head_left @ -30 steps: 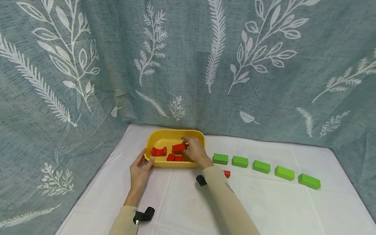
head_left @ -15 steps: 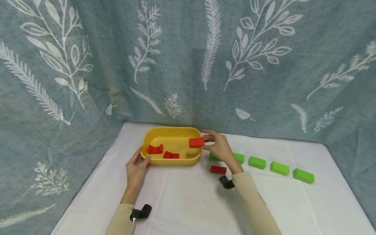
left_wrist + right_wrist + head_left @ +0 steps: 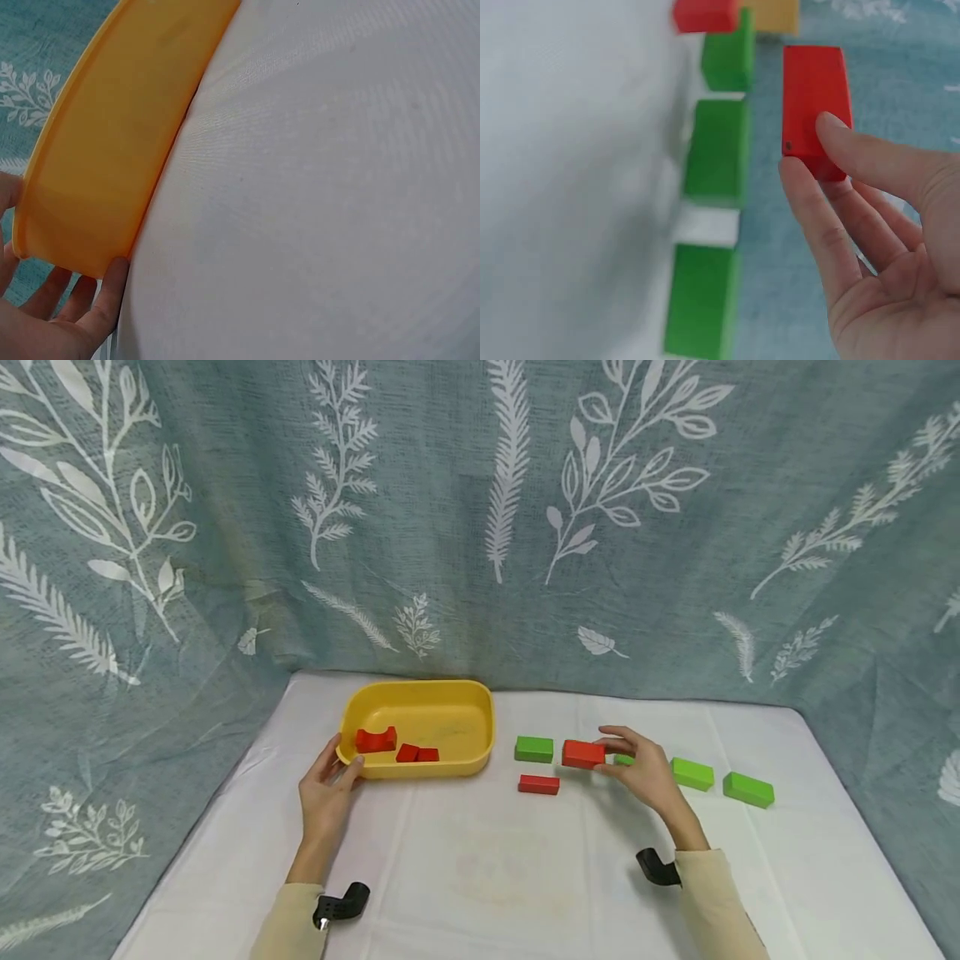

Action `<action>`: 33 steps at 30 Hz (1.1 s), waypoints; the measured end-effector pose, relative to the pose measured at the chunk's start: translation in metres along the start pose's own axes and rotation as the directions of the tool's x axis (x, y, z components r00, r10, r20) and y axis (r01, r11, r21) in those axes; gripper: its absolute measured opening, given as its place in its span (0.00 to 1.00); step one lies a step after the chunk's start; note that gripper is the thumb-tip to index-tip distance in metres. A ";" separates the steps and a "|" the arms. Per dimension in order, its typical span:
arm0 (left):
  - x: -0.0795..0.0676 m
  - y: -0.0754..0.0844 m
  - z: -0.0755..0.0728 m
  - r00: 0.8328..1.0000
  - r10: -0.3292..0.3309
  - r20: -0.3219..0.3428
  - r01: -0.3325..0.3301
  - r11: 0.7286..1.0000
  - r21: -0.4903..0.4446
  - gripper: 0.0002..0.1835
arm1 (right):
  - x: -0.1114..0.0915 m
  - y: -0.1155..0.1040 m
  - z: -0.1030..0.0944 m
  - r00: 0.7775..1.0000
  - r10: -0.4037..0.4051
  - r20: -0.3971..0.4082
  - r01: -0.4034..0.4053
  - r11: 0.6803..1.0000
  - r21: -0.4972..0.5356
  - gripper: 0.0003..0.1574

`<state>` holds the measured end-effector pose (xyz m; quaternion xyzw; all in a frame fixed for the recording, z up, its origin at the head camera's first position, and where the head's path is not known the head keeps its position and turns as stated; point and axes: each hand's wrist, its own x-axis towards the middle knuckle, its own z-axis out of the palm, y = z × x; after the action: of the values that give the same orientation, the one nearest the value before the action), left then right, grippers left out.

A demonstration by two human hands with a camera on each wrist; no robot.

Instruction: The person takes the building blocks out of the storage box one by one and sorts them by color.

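Red block (image 3: 582,754) is being held up off the table (image 3: 480,877), pinched by one end in the right hand (image 3: 647,777). Nearest the camera, beige sleeves (image 3: 288,922) can be seen, with a black wrist device (image 3: 341,905) worn at each cuff. That right hand is kept pretty narrow, basically the block's thickness: in the right wrist view the thumb is laid on the broad face, and a fingertip is pressed at the lower corner. As for markings, a small dark dot can be made out on the block near that corner.

Over on the other side, the yellow tray (image 3: 420,770) is gripped at its near left corner by the left hand (image 3: 326,797), thumb at the rim, fingers set against the outer wall. On the white cloth, a slim red bar (image 3: 538,785) is left lying just in front of a row of green blocks (image 3: 534,749); four can be spotted in the head view, one partly covered by the right hand. Inside the tray, a notched red piece (image 3: 377,740) and two small red blocks (image 3: 428,754) are grouped toward the left. Farthest back, a blue-green curtain (image 3: 450,643) is hung, printed with white leaves.
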<state>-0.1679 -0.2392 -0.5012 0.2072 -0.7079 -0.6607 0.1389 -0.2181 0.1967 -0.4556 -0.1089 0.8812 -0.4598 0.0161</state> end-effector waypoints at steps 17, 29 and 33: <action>-0.001 0.001 -0.001 1.000 -0.007 -0.002 0.007 1.000 -0.024 0.33 | -0.020 0.038 0.013 0.997 -0.055 0.054 0.060 0.993 -0.105 0.36; -0.002 -0.001 -0.003 1.000 -0.013 0.001 0.013 0.999 -0.047 0.33 | -0.016 -0.004 0.010 0.988 -0.127 -0.091 0.103 0.968 -0.230 0.29; -0.002 0.000 0.000 1.000 -0.021 -0.003 0.021 0.998 -0.056 0.33 | 0.009 -0.038 0.028 0.968 -0.250 0.003 0.248 0.960 -0.132 0.27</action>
<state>-0.1661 -0.2388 -0.5015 0.2119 -0.6867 -0.6813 0.1391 -0.2165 0.1508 -0.4403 -0.2166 0.8889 -0.4000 -0.0549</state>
